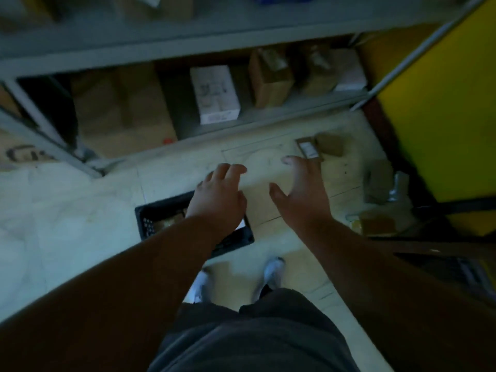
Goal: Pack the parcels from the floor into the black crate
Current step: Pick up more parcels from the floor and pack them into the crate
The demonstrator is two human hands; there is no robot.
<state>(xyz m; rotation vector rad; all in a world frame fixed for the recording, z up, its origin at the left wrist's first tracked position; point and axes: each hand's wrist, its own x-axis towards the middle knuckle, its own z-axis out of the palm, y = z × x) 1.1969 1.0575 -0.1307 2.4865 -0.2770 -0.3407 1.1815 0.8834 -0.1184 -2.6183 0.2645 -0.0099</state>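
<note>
I see a black crate [150, 224] at my seven o'clock, brown parcels [328, 146] at one, a yellow wall [442, 116] at three, grey shelving [188, 36].

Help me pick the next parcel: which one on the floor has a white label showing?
The flat brown parcel just beyond the right hand; the other floor parcels show plain brown.

We've got open floor [268, 167] straight ahead between the black crate [150, 218] and the parcels [328, 144] scattered off right. The shelf unit [268, 114] blocks the far side, and a yellow panel [442, 116] walls off the right.
</note>
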